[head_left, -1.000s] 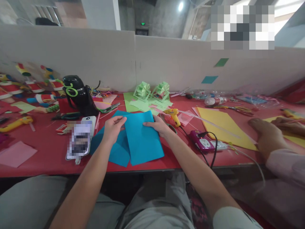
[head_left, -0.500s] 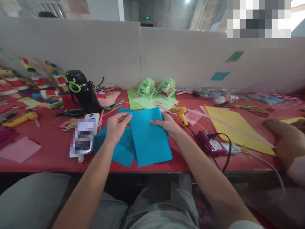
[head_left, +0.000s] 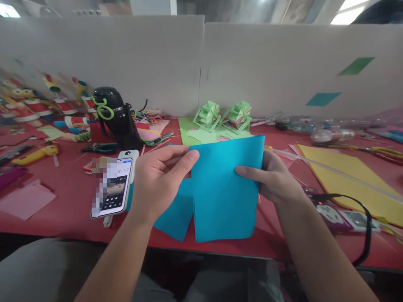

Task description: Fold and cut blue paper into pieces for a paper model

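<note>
Between my hands is a blue sheet of paper (head_left: 225,193), apparently more than one layer thick along its left edge. My left hand (head_left: 160,180) pinches its upper left corner between thumb and fingers. On the other side, my right hand (head_left: 277,174) grips the right edge, thumb across the front and fingers behind. More blue paper (head_left: 176,214) lies on the red table (head_left: 75,193) beneath and to the left. A phone (head_left: 116,188) with a lit screen rests left of my left hand.
Behind the paper stand two light green folded paper models (head_left: 209,114). A black thermos (head_left: 115,117) is at the back left, and a yellow glue gun (head_left: 36,154) lies farther left. At right are a purple power strip (head_left: 330,214) with a cable and yellow paper sheets (head_left: 349,176).
Both hands have lifted the blue paper closer to me and a little to the right. The view has turned and leaned in, and the other person's hand at right has left view.
</note>
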Demonstrator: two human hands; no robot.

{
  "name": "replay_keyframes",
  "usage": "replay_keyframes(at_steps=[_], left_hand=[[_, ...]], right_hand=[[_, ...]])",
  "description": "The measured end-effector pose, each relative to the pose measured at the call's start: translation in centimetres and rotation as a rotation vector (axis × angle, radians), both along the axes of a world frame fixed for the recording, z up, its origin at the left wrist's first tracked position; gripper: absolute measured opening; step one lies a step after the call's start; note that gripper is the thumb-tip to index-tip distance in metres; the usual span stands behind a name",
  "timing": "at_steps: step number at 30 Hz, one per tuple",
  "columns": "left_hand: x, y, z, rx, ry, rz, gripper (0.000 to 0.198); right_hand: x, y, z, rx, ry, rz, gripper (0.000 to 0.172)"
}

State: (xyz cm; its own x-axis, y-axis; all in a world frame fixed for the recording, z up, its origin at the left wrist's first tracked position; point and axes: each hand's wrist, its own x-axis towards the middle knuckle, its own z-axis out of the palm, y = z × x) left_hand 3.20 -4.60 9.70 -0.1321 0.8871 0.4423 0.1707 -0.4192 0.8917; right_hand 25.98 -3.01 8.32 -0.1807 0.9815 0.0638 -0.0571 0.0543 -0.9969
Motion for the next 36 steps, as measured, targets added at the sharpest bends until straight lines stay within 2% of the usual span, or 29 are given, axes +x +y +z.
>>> replay_keyframes(at_steps=[7, 11, 16, 36], left_hand=[[0.21, -0.69, 0.46, 0.073, 0.04, 0.027, 0.019], [0.36, -0.73, 0.47, 0.119, 0.06, 0.077, 0.017], [0.4, -0.83, 0.61, 0.155, 0.087, 0.077, 0.017], [0.36, -1.01, 0.52, 0.181, 0.082, 0.083, 0.012]], right_hand=[[0.11, -0.2, 0.12, 0.056, -0.008, -0.007, 0.054], [0.14, -0.27, 0.13, 0.074, 0.004, -0.01, 0.051], [0.39, -0.31, -0.01, 0.087, -0.007, -0.015, 0.051], [0.4, -0.29, 0.04, 0.095, 0.012, -0.01, 0.049]])
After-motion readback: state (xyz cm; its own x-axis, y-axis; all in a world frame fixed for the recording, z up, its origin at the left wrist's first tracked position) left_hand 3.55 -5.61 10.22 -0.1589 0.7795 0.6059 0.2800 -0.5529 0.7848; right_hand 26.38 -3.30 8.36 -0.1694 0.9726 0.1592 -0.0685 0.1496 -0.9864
